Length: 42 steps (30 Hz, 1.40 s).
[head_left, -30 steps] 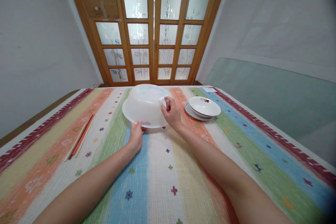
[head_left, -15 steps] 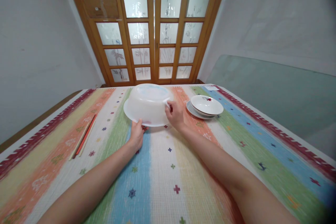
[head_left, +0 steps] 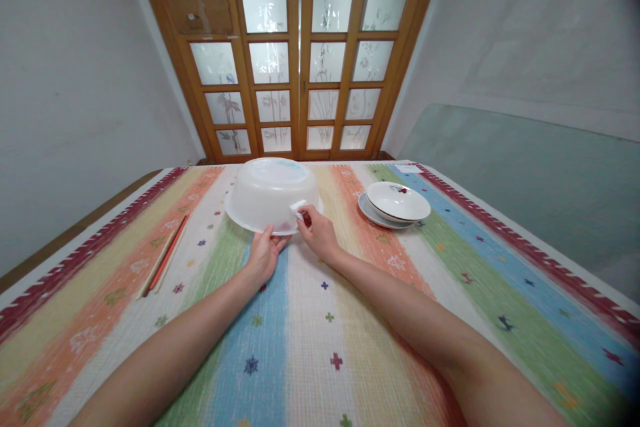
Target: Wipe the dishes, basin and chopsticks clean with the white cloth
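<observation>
A translucent white plastic basin [head_left: 270, 197] stands upside down near the far side of the table, its base facing up. My left hand [head_left: 265, 257] grips the basin's near rim, thumb on the outside and fingers underneath. My right hand [head_left: 320, 233] is closed on a small white wad [head_left: 299, 207], pinched between thumb and fingers and resting against the basin's lower right side. Whether the wad is a sponge or a folded tissue I cannot tell.
To the right, a white bowl [head_left: 399, 200] sits on a plate [head_left: 373, 214]. Several chopsticks [head_left: 167, 255], some pale and some red, lie to the left. A striped tablecloth [head_left: 305, 347] covers the table. Wooden glazed doors [head_left: 305, 53] stand beyond it.
My right hand has slid down the basin's side with the white wad, toward the rim. The basin has shifted slightly left and sits more level. My left hand keeps hold of the rim.
</observation>
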Each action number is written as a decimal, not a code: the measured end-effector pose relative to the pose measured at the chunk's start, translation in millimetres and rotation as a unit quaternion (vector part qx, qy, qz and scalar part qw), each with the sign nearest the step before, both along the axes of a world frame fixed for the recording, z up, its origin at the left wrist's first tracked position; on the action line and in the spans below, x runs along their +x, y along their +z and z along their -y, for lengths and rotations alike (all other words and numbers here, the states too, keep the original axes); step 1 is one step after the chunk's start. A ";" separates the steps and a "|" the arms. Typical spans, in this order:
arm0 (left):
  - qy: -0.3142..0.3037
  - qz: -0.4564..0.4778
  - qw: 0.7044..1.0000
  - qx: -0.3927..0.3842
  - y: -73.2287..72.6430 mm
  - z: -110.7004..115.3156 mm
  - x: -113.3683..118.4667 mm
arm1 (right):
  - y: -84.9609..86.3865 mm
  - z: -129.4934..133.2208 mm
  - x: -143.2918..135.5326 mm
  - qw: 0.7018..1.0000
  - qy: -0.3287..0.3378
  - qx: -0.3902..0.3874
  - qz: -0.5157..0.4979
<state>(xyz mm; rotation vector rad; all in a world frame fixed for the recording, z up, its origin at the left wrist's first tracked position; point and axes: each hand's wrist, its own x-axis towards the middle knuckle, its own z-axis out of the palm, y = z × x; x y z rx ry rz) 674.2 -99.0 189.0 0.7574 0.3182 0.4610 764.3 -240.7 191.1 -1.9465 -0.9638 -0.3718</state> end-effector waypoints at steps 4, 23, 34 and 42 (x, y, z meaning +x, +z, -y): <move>0.014 -0.008 0.999 0.036 -1.9 1.7 -1.0 | 2.5 6.8 5.6 0.999 -0.003 -0.034 0.038; 0.033 -0.046 0.998 0.030 -4.8 -16.3 5.7 | 0.3 6.1 -4.8 0.952 -0.067 -0.155 0.255; 0.066 0.031 0.997 0.019 6.9 -23.4 7.8 | 4.4 8.6 4.8 0.995 -0.033 -0.039 0.087; -0.024 0.006 0.999 0.041 -8.4 -1.5 3.8 | 9.4 4.3 -12.7 0.982 -0.003 -0.110 0.155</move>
